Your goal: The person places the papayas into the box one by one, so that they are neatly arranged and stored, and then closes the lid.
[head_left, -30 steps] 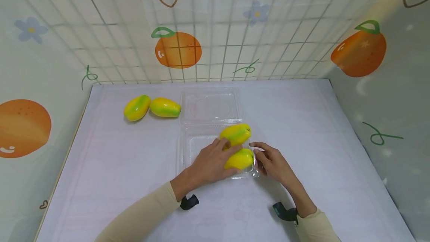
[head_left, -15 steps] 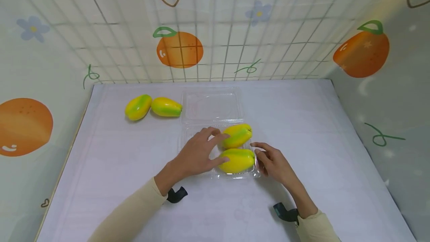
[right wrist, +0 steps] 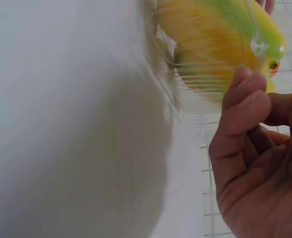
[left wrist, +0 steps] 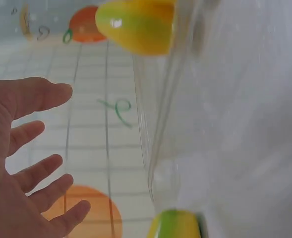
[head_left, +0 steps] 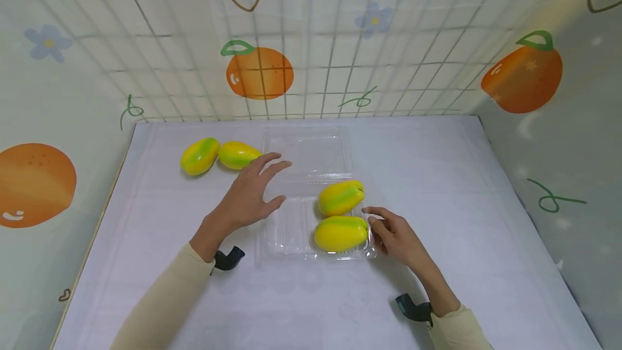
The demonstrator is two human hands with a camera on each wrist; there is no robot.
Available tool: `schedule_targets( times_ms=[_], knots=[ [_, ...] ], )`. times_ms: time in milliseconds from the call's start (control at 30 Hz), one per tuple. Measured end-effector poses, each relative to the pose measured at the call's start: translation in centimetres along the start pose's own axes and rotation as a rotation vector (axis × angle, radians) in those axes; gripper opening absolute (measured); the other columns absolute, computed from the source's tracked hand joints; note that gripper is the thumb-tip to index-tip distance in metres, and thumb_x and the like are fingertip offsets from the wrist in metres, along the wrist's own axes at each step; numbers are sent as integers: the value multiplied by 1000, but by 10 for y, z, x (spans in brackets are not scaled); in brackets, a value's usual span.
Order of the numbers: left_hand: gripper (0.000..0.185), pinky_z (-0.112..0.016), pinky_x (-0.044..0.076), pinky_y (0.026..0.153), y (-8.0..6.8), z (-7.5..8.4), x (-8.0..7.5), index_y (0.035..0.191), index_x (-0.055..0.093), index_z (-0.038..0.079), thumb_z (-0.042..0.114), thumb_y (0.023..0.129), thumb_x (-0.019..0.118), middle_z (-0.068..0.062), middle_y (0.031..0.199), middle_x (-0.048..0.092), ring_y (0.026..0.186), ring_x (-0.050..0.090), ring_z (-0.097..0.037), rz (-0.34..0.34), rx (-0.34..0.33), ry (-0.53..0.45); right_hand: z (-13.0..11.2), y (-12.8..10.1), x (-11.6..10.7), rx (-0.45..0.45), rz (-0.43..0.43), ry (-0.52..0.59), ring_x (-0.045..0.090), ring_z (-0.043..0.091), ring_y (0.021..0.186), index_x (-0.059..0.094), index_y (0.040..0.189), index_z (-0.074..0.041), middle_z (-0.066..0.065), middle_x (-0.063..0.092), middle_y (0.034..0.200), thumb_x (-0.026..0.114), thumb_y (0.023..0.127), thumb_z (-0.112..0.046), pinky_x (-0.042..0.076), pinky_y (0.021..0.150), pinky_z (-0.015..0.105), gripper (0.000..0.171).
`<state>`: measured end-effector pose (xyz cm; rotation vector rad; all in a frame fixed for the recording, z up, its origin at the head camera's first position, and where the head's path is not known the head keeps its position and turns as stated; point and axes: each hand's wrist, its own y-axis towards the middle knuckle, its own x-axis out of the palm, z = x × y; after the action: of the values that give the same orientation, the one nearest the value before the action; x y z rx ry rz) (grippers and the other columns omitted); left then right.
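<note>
A clear plastic clamshell container (head_left: 290,234) lies opened out, its lid (head_left: 311,153) toward the back. Two yellow-green papayas, a rear one (head_left: 342,197) and a front one (head_left: 341,234), lie side by side in the right half of its base. My left hand (head_left: 243,193) hovers over the container's left side with fingers spread, holding nothing. Its fingertips overlap the right end of a third papaya (head_left: 237,155) in the head view. At the container's right edge, my right hand (head_left: 396,236) pinches the rim between curled fingers and thumb; the right wrist view shows the fingers (right wrist: 242,106) against the clear wall.
Another papaya (head_left: 200,156) lies at the back left of the white table (head_left: 437,177), next to the third one. Fabric walls with printed oranges (head_left: 259,73) stand behind and on both sides. A dark wrist mount (head_left: 413,308) sits at the right cuff.
My left hand has released the front papaya in the container, then moved left and back toward the papayas outside it. The right hand has stayed at the container's right edge.
</note>
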<state>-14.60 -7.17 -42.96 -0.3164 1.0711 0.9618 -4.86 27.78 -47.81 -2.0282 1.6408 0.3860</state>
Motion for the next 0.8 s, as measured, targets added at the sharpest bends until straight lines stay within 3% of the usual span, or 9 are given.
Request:
schedule_targets(
  times_ms=[500,800],
  knots=[
    [82,-61,21,118,12,-60,-13,157,34,25,18,84,70,-5,166,20,148,24,-34,-33,-147,6,1,-1,-1,8,-8,20,49,20,51,55,139,-4,7,57,69,49,108,-18,47,46,26,34],
    [84,-57,10,121,15,-77,-11,159,32,21,25,87,75,-8,166,19,153,14,-32,-46,-202,27,1,-2,-1,4,-8,18,49,21,50,54,139,-3,7,57,69,49,108,-18,46,46,26,35]
  ],
)
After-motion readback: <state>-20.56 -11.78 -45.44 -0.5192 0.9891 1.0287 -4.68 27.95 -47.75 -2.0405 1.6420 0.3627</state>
